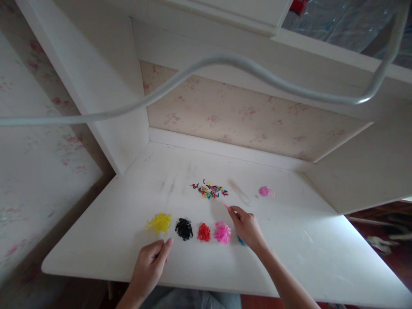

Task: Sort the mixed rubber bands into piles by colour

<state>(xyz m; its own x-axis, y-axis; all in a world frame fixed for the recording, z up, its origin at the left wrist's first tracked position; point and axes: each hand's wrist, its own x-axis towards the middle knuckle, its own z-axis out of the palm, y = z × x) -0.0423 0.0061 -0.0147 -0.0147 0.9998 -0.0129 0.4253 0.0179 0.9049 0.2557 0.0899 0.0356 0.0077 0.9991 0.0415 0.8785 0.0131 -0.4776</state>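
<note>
My right hand point(246, 224) pinches a small pink rubber band point(225, 206) between thumb and fingertips, over the table beside the mixed pile. My left hand point(151, 262) is closed near the front edge, thumb pressed on the curled fingers; whatever it may hold is hidden. Beyond the left hand lie a yellow pile of bands point(160, 223) and a black pile point(184, 229). To their right are a red pile point(204, 232) and a pink pile point(222, 232). My right hand partly covers a blue pile point(241, 241). Farther back is a mixed-colour pile of bands point(210, 190).
A round pink item point(264, 191) with a loop lies on the white table point(106, 231) at the right. A pale hose-like bar point(225, 58) crosses the upper view. White side panels and a shelf point(219, 13) surround the tabletop.
</note>
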